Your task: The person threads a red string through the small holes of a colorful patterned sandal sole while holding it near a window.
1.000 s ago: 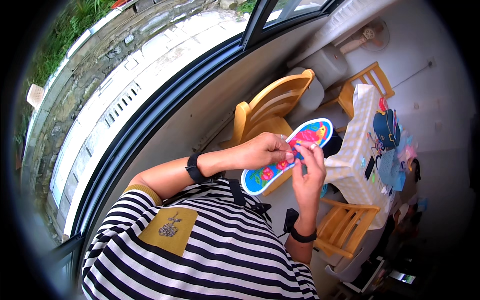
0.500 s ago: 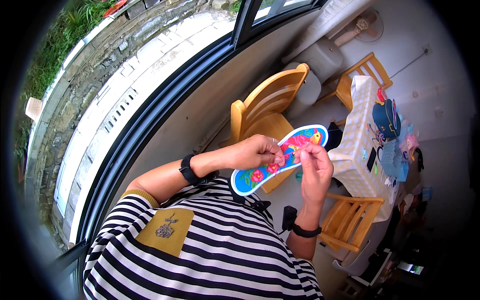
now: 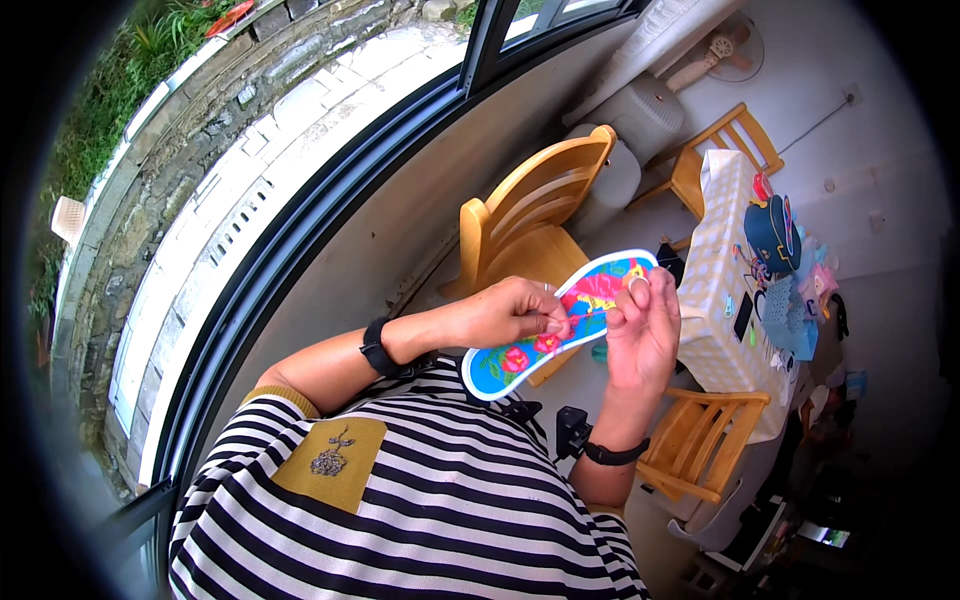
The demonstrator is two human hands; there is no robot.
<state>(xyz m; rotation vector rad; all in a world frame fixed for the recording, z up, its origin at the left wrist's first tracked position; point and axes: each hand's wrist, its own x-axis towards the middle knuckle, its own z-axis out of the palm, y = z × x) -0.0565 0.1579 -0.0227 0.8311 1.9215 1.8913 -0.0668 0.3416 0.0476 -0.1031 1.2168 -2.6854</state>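
Observation:
A shoe insole (image 3: 497, 371) with a white rim, blue ground and embroidered pink flowers and green leaves lies tilted in front of my chest. My left hand (image 3: 512, 309) is closed at its middle, thumb and fingertips pinched together against the upper face; its other fingers are partly hidden. A thin pink thread (image 3: 588, 316) stretches from there toward my right hand (image 3: 645, 325). That hand is curled beside the insole's upper right part, its fingers closed around the thread's end. Any needle is too small to make out.
A wooden chair (image 3: 540, 205) stands just beyond the insole. To the right is a table with a checked cloth (image 3: 705, 320), carrying a dark teal bag (image 3: 770, 237) and small items. Another wooden chair (image 3: 700, 440) is nearer. A window frame (image 3: 330, 190) curves along the left.
My right hand has moved slightly right and turned, its fingers curling more, away from the left fingertips. The thread now shows between the hands. My left hand and the insole have barely shifted.

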